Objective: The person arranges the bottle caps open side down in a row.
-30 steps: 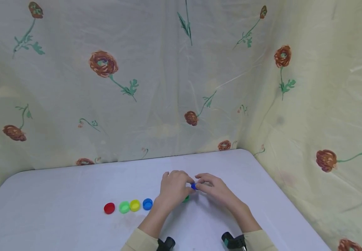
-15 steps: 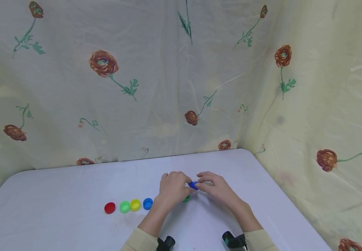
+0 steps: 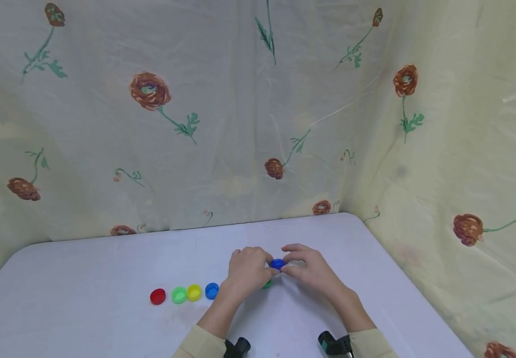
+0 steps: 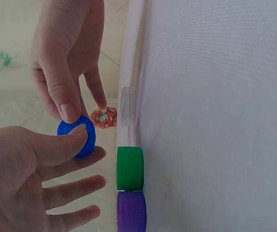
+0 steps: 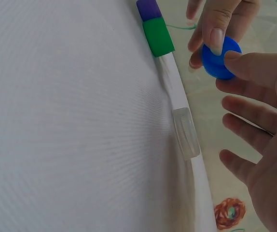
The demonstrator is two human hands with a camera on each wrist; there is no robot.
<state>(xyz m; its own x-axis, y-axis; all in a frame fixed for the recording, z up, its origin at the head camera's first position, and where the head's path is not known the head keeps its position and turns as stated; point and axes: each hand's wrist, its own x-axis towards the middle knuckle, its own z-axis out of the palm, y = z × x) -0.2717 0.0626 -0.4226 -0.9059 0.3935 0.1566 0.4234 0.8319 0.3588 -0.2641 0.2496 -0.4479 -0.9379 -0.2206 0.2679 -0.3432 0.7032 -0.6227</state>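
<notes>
Both hands pinch one blue bottle cap [image 3: 277, 264], held in the air above the table. My left hand [image 3: 248, 271] grips its left side between thumb and fingers. From the other side my right hand [image 3: 310, 268] pinches it. Both thumbs lie on its face in the left wrist view, where the cap [image 4: 84, 148] appears tilted; the remaining fingers of the left hand are spread. Below the hands stand a green cap [image 4: 130, 169], a purple cap [image 4: 132, 212] beside it, and a clear cap [image 5: 186, 133] apart from them. In the head view, the left hand partly covers the green cap.
Left of the hands, a red cap [image 3: 157, 297], a light green cap [image 3: 179, 295], a yellow cap [image 3: 194, 293] and another blue cap [image 3: 212, 291] form a row on the white table [image 3: 83, 278]. A flowered curtain [image 3: 222, 124] hangs behind and to the right.
The blue cap between the hands has turned, showing more of its face than a second ago. The fingers have shifted slightly around it; the other visible caps stay put.
</notes>
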